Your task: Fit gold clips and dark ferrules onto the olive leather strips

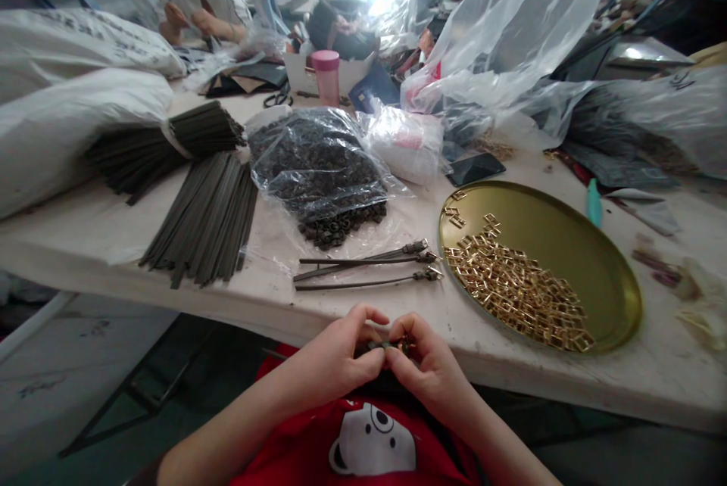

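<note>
My left hand (341,353) and my right hand (425,365) meet just below the table's front edge, over my red shirt. Both pinch a thin dark strap (382,346) with a small gold piece at its end, mostly hidden by my fingers. On the table just beyond lie three dark straps with buckles fitted (369,263). To the right a round gold tray (602,259) holds several loose gold buckles (516,289). A clear bag of small dark loops (323,168) lies open behind the straps.
Bundles of plain dark straps (198,206) lie at left beside white sacks (68,115). A black phone (474,168), a pink cup (326,77) and plastic bags (511,32) crowd the back. Another person (198,9) sits at the far left end.
</note>
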A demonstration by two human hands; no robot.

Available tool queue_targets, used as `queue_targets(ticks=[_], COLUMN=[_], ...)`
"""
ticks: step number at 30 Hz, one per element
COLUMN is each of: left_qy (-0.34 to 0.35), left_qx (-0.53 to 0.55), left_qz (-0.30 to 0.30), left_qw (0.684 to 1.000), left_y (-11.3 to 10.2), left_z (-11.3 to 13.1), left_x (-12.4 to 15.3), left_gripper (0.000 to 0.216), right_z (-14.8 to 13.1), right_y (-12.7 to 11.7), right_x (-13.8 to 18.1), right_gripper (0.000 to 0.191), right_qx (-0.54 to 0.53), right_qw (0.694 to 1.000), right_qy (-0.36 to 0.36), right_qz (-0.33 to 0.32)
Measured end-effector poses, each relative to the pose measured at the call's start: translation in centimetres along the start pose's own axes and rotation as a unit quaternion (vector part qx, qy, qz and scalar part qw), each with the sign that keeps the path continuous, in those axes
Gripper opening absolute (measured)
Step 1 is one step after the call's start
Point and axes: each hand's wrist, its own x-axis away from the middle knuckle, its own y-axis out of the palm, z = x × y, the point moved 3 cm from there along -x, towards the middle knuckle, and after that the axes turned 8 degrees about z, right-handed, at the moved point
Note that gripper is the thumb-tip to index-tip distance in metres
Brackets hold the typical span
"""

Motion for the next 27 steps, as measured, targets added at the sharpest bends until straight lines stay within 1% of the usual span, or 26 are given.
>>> queue_targets(ticks=[2,3,6,9,12,14,16,18,20,22,24,25,27], left_qy=[-0.011,-0.015,-0.026,-0.038,-0.039,-0.04,-0.059,-0.088,-0.111,-0.122,-0.13,-0.134,-0.135], left_qx=[-0.002,-0.008,-0.027,-0.04,-0.071,-0.074,-0.029,0.04,0.099,0.142,0.168,0.175,0.17], left_qz=[0.014,0.015,-0.004,-0.012,0.012,0.024,0.011,-0.02,-0.05,-0.069,-0.078,-0.08,-0.082], left_qw=[1.0,1.0,0.999,0.998,0.997,0.996,0.998,0.995,0.988,0.98,0.974,0.972,0.973], left_y=[0.0,0.0,0.0,0.3,0.5,0.7,0.8,0.9,0.8,0.7,0.5,0.4,0.2], left_z=[-0.4,-0.5,-0.5,-0.1,0.0,-0.2,-0.7,-1.4,-1.8,-1.8,-1.6,-1.5,-1.3], left_x=[-0.1,-0.1,0.0,0.1,-0.1,-0.3,-0.6,-0.8,-0.9,-0.8,-0.5,-0.3,-0.1], left_gripper=[0.014,0.01,0.011,0.011,0.012,0.014,0.012,0.011,0.012,0.015,0.016,0.016,0.013], right_z=[0.0,0.0,-0.1,0.2,0.5,0.5,0.1,-0.5,-1.1,-1.5,-1.8,-1.9,-1.9], right_y=[0.0,0.0,0.3,0.4,0.2,-0.1,-0.4,-0.7,-1.1,-1.3,-1.5,-1.4,-1.2], right_x=[0.2,0.3,0.5,0.6,0.6,0.5,0.3,0.1,-0.1,-0.3,-0.3,-0.2,-0.2], right_gripper=[0.014,0.014,0.017,0.017,0.013,0.009,0.013,0.022,0.024,0.022,0.019,0.018,0.014], right_qx=[-0.035,-0.058,-0.11,-0.115,-0.073,-0.018,0.057,0.124,0.169,0.2,0.221,0.223,0.203], right_qw=[0.999,0.998,0.993,0.993,0.996,0.998,0.994,0.979,0.964,0.956,0.954,0.957,0.97], right_qy=[0.005,0.007,0.014,0.01,-0.006,-0.034,-0.093,-0.162,-0.202,-0.21,-0.197,-0.18,-0.123], right_qz=[0.016,0.02,0.024,0.039,0.059,0.053,0.024,-0.009,-0.032,-0.045,-0.049,-0.049,-0.054])
